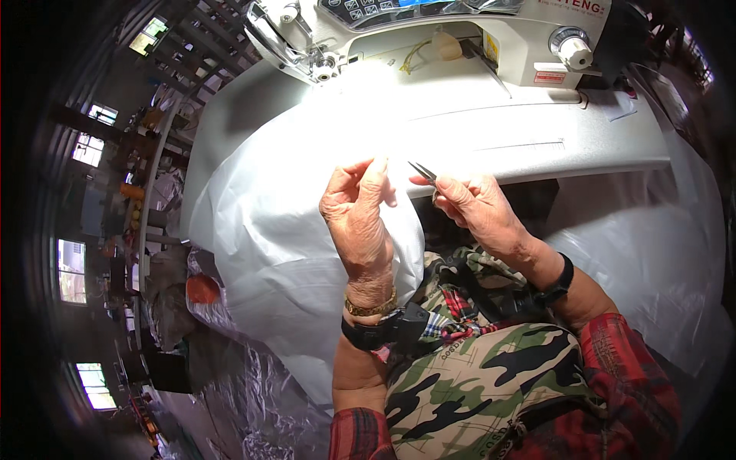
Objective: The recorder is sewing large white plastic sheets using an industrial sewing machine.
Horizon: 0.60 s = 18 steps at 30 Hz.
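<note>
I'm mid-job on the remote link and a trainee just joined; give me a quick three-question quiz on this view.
1. Multiple choice: which hand holds the small pointed tool?
A) the left
B) the right
C) neither

2. True or false: seen from the person, the sewing machine stands beyond the left hand.

3. Fill in the blank: in the picture, the large draped sheet behind the left hand is ____ in colour.

Key:
1. B: the tool is gripped in the right hand.
2. True.
3. White.
</note>
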Tool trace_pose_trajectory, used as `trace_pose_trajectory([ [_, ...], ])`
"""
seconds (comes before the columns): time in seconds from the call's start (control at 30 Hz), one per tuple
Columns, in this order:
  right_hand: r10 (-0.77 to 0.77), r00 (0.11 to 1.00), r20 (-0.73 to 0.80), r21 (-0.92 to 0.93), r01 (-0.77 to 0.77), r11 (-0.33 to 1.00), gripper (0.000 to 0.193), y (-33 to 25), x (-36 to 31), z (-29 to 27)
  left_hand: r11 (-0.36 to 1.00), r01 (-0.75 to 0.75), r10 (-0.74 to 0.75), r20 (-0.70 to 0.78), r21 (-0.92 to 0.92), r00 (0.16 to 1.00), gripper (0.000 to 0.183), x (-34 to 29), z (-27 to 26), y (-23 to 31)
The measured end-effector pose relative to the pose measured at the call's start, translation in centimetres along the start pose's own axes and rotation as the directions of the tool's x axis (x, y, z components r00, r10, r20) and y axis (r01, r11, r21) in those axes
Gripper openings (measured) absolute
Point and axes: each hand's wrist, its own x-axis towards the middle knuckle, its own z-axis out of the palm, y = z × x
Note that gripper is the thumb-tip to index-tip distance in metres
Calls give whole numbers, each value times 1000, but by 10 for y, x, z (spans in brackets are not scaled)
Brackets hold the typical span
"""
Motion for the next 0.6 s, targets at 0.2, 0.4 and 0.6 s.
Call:
trace_pose_trajectory([
  [0.2, -35, 999, 9, 189, 33, 981, 38, -6, -5, 3, 992, -29, 28, 17, 120, 999, 11, -9, 9, 2],
  [0.4, -61, 998, 7, 203, 59, 977, 35, -4, -6, 0, 984, -31, 15, 92, 177, 996, 9, -13, 10, 2],
  [0.6, -116, 993, 3, 264, 111, 958, 35, 3, -7, -3, 992, -7, -9, 131, 127, 991, 6, -15, 10, -1],
])
